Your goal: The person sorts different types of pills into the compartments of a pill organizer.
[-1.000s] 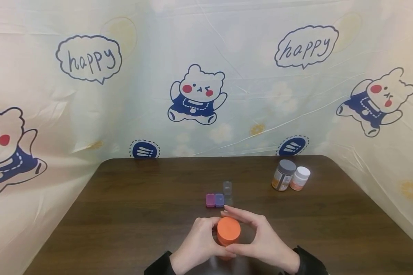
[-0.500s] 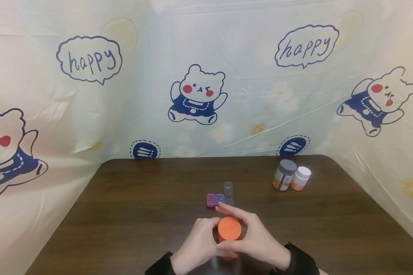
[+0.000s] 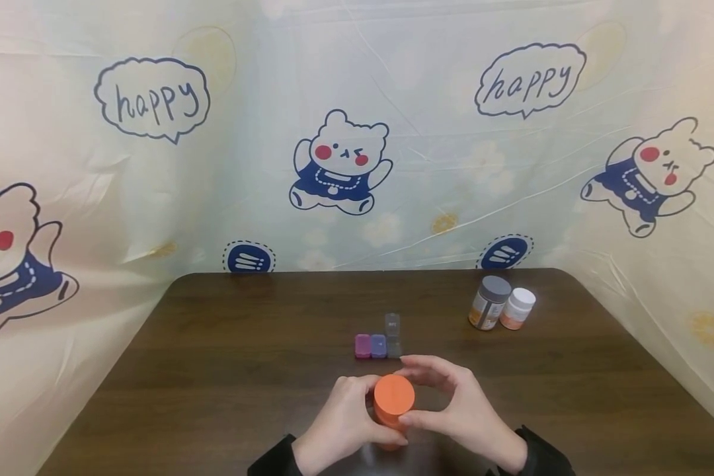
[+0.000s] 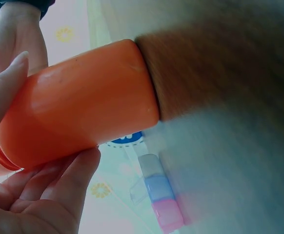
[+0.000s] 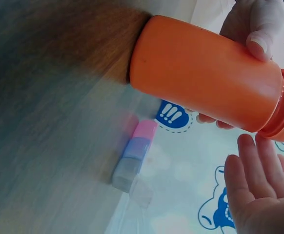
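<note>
Holding the orange bottle [image 5: 205, 73], we had our left hand [image 3: 340, 416] curled round it; our right hand [image 3: 459, 410] spread loose, nearly straight fingers at its lid [image 3: 394, 395].

The table [image 3: 244, 330] bears an orange bottle [image 5: 205, 73], two jars [image 3: 489, 304], a pillbox [image 3: 378, 346].

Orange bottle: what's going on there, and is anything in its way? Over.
Left hand grips orange bottle. Right hand at the lid, grip unclear. Bottle upright, lid on. Little box just beyond, seemingly not in the way.
</note>
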`<state>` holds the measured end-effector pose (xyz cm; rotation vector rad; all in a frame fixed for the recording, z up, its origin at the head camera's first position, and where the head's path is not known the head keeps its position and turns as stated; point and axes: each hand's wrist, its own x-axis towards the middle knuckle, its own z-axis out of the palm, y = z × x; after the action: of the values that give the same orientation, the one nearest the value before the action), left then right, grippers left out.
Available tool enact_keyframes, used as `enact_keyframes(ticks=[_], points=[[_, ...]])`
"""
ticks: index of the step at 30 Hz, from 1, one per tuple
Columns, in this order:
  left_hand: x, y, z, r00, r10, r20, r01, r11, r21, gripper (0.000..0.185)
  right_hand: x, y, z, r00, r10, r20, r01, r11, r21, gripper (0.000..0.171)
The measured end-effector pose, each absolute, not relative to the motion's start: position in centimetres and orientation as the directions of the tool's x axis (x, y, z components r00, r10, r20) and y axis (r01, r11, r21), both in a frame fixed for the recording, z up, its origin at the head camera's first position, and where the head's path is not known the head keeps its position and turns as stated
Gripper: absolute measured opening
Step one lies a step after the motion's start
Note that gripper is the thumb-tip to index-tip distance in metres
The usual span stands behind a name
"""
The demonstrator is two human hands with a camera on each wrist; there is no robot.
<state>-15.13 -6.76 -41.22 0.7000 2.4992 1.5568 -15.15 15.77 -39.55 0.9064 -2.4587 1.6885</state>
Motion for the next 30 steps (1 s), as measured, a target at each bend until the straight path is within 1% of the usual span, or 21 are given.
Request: enact_keyframes(ticks=[3, 10, 15, 18, 21, 24, 26, 28, 30], points=[[-15.2, -6.7, -41.2, -0.886, 0.440, 0.146, 0.327, 0.371, 0.869, 0.052, -15.1, 15.8, -39.5, -0.820, -0.471, 0.326, -0.473, 0.238, -0.848, 0.061], [-15.2, -6.7, -41.2, -0.889, 0.433, 0.150, 0.330, 0.377, 0.866, 0.052, -15.4, 15.2, -39.9, -0.779, -0.535, 0.325, -0.497, 0.213, -0.841, 0.070], [-15.1, -6.7, -41.2, -0.891, 0.431, 0.145, 0.326, 0.384, 0.864, 0.052, -15.8, 14.4, -40.0, -0.771, -0.565, 0.296, -0.487, 0.223, -0.844, 0.072], [-15.1, -6.6, -41.3, -0.888, 0.433, 0.153, 0.337, 0.391, 0.856, 0.050, -16.1, 14.3, -39.5, -0.756, -0.589, 0.287, -0.509, 0.254, -0.822, 0.076], [-15.2, -6.4, -41.4, -0.883, 0.433, 0.181, 0.370, 0.406, 0.836, 0.048, -16.5, 14.5, -38.3, -0.719, -0.624, 0.305, -0.599, 0.334, -0.728, 0.082], [-15.3, -6.4, -41.5, -0.879, 0.433, 0.201, 0.389, 0.404, 0.828, 0.048, -16.7, 14.7, -36.3, -0.670, -0.682, 0.295, -0.696, 0.439, -0.568, 0.081], [-15.3, -6.5, -41.5, -0.879, 0.435, 0.192, 0.376, 0.387, 0.842, 0.051, -16.7, 14.5, -34.7, -0.627, -0.734, 0.262, -0.750, 0.477, -0.459, 0.073], [-15.3, -6.6, -41.4, -0.881, 0.443, 0.168, 0.349, 0.367, 0.862, 0.053, -16.5, 14.0, -33.2, -0.571, -0.788, 0.228, -0.805, 0.485, -0.342, 0.064], [-15.2, -6.7, -41.3, -0.883, 0.448, 0.142, 0.322, 0.357, 0.877, 0.054, -16.4, 13.4, -32.1, -0.527, -0.831, 0.178, -0.840, 0.479, -0.254, 0.056]])
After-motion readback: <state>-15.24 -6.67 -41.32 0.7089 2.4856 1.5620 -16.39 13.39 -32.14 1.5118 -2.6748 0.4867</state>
